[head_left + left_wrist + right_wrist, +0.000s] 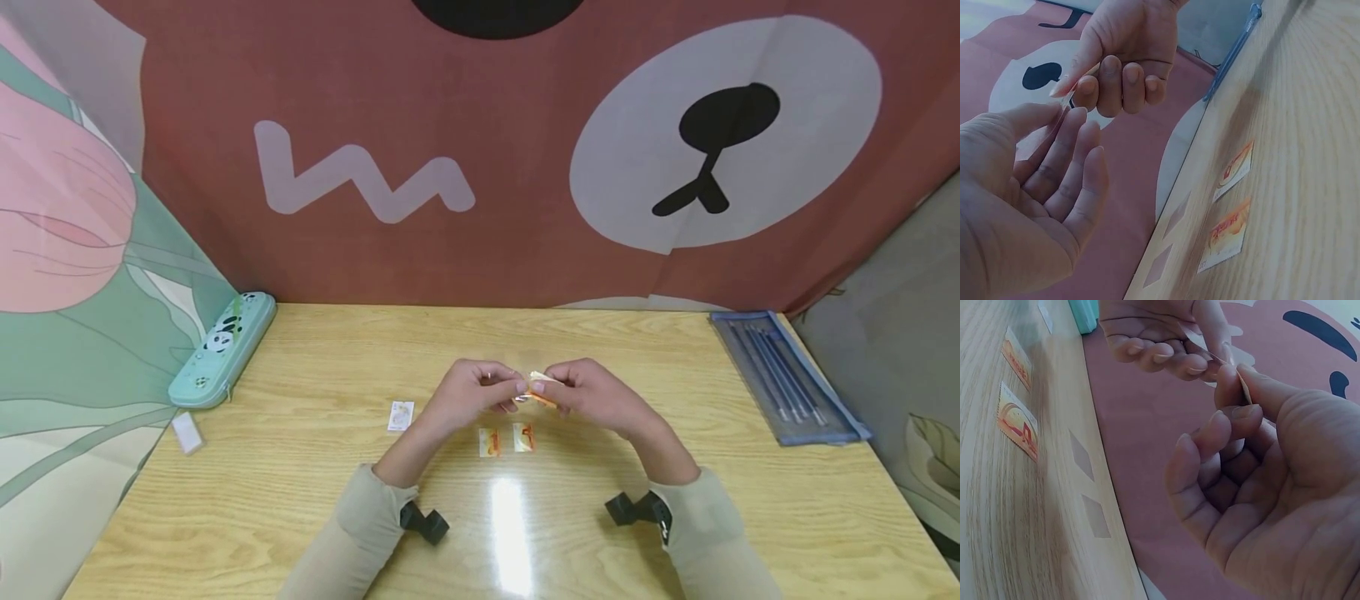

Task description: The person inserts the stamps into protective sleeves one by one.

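My left hand (476, 393) and right hand (596, 394) meet above the table. The right hand pinches a small bundle of orange and white stamps (546, 388) between thumb and curled fingers; in the right wrist view its edge (1244, 387) shows. My left hand (1035, 181) pinches a thin paper piece like a stamp (1195, 340), its face mostly hidden. Below the hands, two orange stamps (489, 442) (1234, 170) lie side by side on the table. Left of them, by the left wrist, lies a pale stamp (401, 416).
A mint panda pencil case (225, 350) stands at the table's left edge, with a white eraser-like block (187, 433) in front. At the right edge lies a clear blue-trimmed pouch of pencils (787, 379). Two pale square patches (1082, 455) show on the table (300, 500); cannot tell what they are.
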Available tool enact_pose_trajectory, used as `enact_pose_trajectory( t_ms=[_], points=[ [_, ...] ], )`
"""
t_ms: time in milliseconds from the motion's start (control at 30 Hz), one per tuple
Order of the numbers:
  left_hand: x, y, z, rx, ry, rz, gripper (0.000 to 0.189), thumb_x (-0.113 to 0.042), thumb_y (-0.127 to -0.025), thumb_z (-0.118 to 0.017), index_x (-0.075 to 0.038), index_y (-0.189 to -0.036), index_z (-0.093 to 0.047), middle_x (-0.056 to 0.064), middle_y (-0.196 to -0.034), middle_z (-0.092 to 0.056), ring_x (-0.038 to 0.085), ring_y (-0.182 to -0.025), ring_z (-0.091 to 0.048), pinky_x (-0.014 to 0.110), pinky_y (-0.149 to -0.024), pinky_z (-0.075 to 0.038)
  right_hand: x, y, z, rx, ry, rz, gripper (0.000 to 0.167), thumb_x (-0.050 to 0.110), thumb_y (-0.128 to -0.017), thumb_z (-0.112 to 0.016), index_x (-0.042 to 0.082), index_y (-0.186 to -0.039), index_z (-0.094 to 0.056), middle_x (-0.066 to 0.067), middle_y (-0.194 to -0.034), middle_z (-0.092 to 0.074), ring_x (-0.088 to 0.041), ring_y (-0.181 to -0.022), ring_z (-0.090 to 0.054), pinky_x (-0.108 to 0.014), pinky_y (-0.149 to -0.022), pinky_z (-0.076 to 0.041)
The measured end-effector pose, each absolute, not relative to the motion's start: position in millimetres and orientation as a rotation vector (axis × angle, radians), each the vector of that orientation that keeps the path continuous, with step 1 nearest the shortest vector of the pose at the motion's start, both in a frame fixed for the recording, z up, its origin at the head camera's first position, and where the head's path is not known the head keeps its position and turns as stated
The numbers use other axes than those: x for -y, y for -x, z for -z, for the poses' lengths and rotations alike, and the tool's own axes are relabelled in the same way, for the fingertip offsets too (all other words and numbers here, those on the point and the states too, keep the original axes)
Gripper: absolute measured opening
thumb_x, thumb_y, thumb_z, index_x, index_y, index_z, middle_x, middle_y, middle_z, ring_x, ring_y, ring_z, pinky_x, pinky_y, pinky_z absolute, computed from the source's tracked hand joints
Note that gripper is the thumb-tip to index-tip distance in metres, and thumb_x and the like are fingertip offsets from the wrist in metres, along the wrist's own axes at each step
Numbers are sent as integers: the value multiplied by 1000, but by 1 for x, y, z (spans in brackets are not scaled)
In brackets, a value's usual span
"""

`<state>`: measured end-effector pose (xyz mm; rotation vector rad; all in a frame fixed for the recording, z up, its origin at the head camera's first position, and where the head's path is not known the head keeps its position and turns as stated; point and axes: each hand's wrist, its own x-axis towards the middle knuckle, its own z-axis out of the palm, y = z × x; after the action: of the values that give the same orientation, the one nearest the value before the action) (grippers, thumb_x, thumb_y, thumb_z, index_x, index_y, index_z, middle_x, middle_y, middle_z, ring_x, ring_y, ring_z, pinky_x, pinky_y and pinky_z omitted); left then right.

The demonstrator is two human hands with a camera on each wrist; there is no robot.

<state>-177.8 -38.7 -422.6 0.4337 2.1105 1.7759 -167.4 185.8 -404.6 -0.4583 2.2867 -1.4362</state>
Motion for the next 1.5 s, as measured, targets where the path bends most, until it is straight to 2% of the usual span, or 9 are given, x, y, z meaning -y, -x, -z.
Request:
enact_pose_trajectory(
  t_ms=[133,300,433,567,667,933,1067,1233,1500],
  points=[
    [39,178,424,-2119,-445,-1784,18,-18,-96,-71,-1,-102,-76,13,-90,-77,11,-69,-70,50,-75,-63,-185,169,404,-2304,448,1451,38,33,-102,-61,3,-79,-59,-1,-67,-45,-12,-58,-41,-22,-52,-34],
    [39,179,424,-2168,-384,-1861,17,-18,-97,-70,-4,-101,-77,19,-94,-76,12,-69,-71,44,-72,-63,-184,170,404,-2332,341,1576,25,31,-103,-61,10,-116,-68,-12,-83,-64,-28,-75,-64,-38,-70,-58],
    [39,179,424,-2171,-321,-1936,16,-18,-97,-70,-5,-101,-77,17,-93,-77,12,-69,-71,41,-70,-64,-181,170,404,-2289,224,1768,37,25,-100,-66,12,-134,-61,-11,-90,-72,-34,-82,-71,-44,-83,-62],
    [38,179,425,-2149,-300,-1975,16,-18,-96,-70,-4,-100,-77,11,-90,-77,13,-68,-71,44,-71,-64,-176,168,404,-2310,179,1862,33,21,-98,-69,6,-127,-66,-1,-88,-73,-25,-75,-71,-35,-79,-62],
    [38,179,424,-2127,-275,-1995,18,-18,-95,-72,-2,-101,-77,10,-89,-77,13,-67,-71,41,-70,-64,-174,166,404,-2369,163,1855,24,19,-97,-69,8,-118,-71,1,-85,-71,-25,-74,-69,-31,-74,-61],
    [38,179,421,-2076,-216,-2001,24,-23,-92,-75,0,-101,-78,9,-84,-78,13,-65,-72,31,-65,-63,-171,165,402,-2464,177,1783,16,17,-96,-67,12,-111,-73,-3,-84,-69,-21,-74,-67,-44,-77,-61],
    [37,178,420,-2068,-216,-1990,26,-22,-92,-75,2,-103,-77,11,-85,-78,12,-64,-71,32,-66,-63,-171,165,401,-2475,181,1760,16,18,-97,-67,12,-110,-74,-4,-81,-67,-20,-74,-66,-45,-76,-60],
    [37,179,421,-2074,-206,-1994,26,-21,-92,-76,3,-102,-77,10,-84,-78,11,-63,-71,35,-66,-64,-172,166,403,-2469,171,1750,17,18,-96,-67,11,-109,-74,-7,-79,-69,-28,-76,-68,-41,-76,-59],
    [37,179,420,-2078,-215,-1999,25,-22,-90,-78,1,-100,-79,12,-81,-78,12,-62,-71,36,-66,-64,-173,166,403,-2472,166,1748,16,18,-97,-67,9,-108,-73,-1,-85,-71,-31,-79,-68,-44,-78,-60]
  ],
)
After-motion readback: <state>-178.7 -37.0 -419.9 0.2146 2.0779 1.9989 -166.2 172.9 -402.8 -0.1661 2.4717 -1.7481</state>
